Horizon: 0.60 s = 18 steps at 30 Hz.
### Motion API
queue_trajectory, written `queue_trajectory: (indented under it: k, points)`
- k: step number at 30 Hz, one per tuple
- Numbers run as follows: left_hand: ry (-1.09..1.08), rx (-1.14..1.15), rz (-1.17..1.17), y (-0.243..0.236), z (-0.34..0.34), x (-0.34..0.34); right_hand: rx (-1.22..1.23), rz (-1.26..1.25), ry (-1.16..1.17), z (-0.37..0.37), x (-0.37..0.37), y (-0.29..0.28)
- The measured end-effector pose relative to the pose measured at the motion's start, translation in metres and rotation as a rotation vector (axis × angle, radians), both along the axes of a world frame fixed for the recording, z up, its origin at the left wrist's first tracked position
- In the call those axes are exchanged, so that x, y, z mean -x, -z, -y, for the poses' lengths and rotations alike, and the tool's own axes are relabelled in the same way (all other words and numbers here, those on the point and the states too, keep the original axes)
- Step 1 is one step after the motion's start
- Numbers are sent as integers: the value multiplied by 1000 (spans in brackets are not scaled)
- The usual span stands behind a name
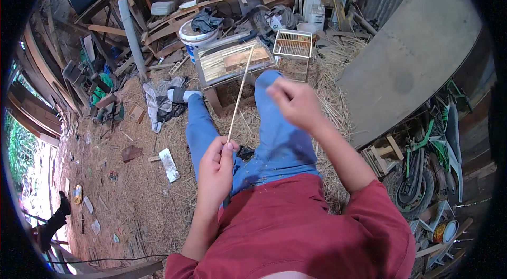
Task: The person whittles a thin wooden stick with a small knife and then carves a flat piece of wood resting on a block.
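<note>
Here, a bench [237, 74] sits past the left fingers [215, 151] and a cage [293, 45], looking mostly built, past the right fingers [282, 89]. These curl; I can't tell if they're empty. The left ones pinch a stick [240, 94], joined to nothing yet.

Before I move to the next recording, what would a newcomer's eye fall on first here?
Probably the pale, thin stick in the left hand, slanting up through the middle of the view. Next might come the dark red shirt filling the lower centre, then the large grey sheet at the upper right.
</note>
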State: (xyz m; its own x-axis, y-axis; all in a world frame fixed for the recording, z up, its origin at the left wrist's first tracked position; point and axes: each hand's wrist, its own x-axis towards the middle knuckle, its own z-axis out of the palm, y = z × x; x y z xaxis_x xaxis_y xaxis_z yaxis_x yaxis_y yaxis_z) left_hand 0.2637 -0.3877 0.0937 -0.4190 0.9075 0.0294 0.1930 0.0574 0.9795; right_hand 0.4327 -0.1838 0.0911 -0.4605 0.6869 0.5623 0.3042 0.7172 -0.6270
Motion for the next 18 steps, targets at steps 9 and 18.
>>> queue_trajectory:
  k: [9,18]
  points:
    - [-49,-105,27,-1,-6,-5,-313,151,-257,44,14,4]
    - [3,-6,-194,-5,12,-8,148,66,415,-84,-18,3]
